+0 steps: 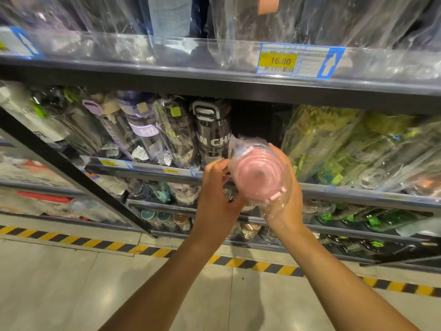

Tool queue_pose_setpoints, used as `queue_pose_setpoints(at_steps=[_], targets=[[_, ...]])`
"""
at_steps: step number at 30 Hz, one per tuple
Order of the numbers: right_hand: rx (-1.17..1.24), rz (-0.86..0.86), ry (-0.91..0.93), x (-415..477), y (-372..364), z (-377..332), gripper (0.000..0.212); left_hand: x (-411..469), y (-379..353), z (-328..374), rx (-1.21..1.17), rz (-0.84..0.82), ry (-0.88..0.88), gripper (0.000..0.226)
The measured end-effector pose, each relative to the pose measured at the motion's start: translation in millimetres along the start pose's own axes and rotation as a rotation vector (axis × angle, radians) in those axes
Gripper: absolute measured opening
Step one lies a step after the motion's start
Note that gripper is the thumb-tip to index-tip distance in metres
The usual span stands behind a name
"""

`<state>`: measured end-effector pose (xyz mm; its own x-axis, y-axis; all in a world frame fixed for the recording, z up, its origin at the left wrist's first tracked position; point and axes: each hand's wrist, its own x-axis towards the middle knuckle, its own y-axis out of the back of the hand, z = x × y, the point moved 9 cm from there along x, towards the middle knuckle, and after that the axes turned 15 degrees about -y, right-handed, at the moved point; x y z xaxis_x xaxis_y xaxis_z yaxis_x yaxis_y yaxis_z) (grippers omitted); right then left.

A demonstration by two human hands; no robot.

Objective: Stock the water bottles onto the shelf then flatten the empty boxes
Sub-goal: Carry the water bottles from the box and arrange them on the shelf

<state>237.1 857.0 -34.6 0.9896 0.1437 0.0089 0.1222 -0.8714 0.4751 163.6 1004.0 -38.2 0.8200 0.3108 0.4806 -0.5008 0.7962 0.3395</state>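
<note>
Both hands, left (pixel 216 187) and right (pixel 285 201), hold a round pink bottle (pixel 259 174) in glossy clear wrap, its far end hidden toward the shelf (pixel 143 167).

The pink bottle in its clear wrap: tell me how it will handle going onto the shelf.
The pink bottle probably feels slippery, since glossy loose film covers it. Its round body could roll if laid down. It looks empty, so likely light; both the left hand and right hand steady it.
</note>
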Motion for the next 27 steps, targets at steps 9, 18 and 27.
queue_pose_setpoints(at_steps=[9, 18, 27], targets=[[-0.028, 0.072, -0.106, 23.3, -12.6, 13.8, 0.055, 3.2, -12.5, -18.5, -0.091, -0.035, 0.118, 0.044], [-0.266, 0.141, -0.137, 42.2, -7.6, 9.6, 0.056, 10.7, -23.6, -27.6, -0.088, -0.139, 0.202, 0.062], [-0.345, 0.189, -0.209, 52.3, -7.0, 6.7, 0.041, 30.1, -36.6, -25.9, -0.216, -0.145, 0.218, 0.057]])
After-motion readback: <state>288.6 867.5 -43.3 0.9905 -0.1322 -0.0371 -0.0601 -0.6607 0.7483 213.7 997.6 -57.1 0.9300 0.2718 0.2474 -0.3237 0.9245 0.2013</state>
